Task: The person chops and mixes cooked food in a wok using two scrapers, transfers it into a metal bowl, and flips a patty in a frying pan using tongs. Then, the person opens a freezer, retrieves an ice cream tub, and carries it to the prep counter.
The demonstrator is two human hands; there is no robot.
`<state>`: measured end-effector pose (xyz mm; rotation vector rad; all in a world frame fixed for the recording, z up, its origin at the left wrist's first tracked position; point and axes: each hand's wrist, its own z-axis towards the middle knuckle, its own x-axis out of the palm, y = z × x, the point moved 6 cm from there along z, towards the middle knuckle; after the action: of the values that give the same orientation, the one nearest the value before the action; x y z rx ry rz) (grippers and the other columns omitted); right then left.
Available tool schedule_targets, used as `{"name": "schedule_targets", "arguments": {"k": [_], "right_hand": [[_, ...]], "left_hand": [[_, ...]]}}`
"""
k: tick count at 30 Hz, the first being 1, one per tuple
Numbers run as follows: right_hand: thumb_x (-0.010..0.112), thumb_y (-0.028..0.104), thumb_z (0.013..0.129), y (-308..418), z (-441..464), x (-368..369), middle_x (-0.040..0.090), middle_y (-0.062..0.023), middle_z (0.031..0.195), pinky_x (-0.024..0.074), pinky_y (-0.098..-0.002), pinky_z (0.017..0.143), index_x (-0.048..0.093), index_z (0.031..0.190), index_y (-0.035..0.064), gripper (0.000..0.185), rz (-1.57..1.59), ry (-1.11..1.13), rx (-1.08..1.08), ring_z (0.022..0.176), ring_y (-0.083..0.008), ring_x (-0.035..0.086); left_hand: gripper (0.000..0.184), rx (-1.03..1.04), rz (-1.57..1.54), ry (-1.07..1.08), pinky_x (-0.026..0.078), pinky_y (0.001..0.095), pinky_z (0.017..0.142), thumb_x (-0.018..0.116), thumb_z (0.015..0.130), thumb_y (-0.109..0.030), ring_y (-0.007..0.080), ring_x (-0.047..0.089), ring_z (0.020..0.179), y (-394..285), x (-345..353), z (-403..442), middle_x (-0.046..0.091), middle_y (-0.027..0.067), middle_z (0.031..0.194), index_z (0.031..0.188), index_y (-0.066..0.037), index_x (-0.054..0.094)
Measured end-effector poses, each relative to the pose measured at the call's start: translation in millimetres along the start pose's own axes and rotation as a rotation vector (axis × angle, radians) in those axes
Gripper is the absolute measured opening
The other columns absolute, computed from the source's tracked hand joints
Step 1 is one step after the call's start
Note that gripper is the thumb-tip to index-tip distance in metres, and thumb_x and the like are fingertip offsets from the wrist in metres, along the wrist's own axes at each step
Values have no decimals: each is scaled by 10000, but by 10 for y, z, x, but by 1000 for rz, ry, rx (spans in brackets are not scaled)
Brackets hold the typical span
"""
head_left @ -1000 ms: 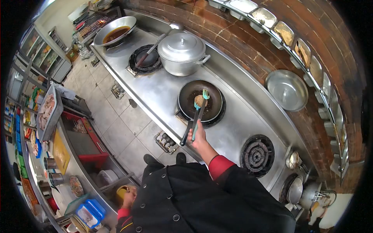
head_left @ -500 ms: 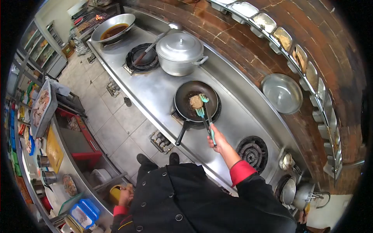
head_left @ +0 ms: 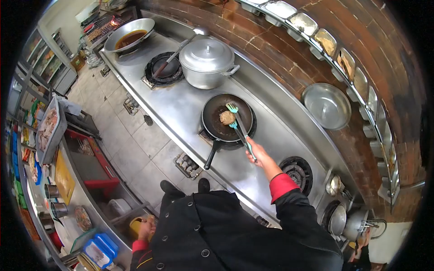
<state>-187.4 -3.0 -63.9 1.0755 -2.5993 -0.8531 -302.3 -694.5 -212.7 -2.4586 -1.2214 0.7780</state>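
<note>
My right hand point(head_left: 258, 153) grips the handles of tongs point(head_left: 242, 128) with teal, fork-like tips, closed about a small browned patty point(head_left: 227, 118). The patty lies in a dark frying pan point(head_left: 214, 128) on a burner, its black handle towards me. The tips are at the patty's right and lower sides; whether they lift it I cannot tell. Low at my left side, my left hand point(head_left: 146, 227) is closed at a yellow object point(head_left: 135, 224), partly hidden, whose kind I cannot make out.
A lidded pot point(head_left: 208, 63), a ladle point(head_left: 174, 54) across a burner, and a wok of brown liquid point(head_left: 129, 38) stand farther left. A metal bowl point(head_left: 326, 106) rests beyond the stove. Another person's hand point(head_left: 363, 241) shows at lower right. Behind me runs a counter with a cutting board point(head_left: 66, 176).
The tong tips have shifted slightly left and closed in on the patty. My right hand has moved a little right and down. The left hand hardly moved.
</note>
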Motion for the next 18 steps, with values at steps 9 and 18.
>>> {"name": "schedule_targets", "arguments": {"k": [9, 18], "right_hand": [[563, 625, 927, 139, 193, -205, 528, 5, 664, 291, -245, 327, 550, 972, 145, 482, -51, 57, -44, 402, -73, 401], [565, 585, 948, 107, -80, -386, 546, -7, 708, 309, -215, 324, 563, 1273, 157, 538, -62, 91, -67, 417, -61, 408]], "left_hand": [[235, 12, -223, 85, 376, 296, 387, 653, 968, -311, 145, 507, 483, 242, -19, 18, 515, 29, 692, 1007, -142, 493], [337, 34, -193, 9, 369, 274, 360, 683, 941, -372, 136, 527, 459, 124, -23, 12, 506, 21, 643, 1033, -153, 445]]}}
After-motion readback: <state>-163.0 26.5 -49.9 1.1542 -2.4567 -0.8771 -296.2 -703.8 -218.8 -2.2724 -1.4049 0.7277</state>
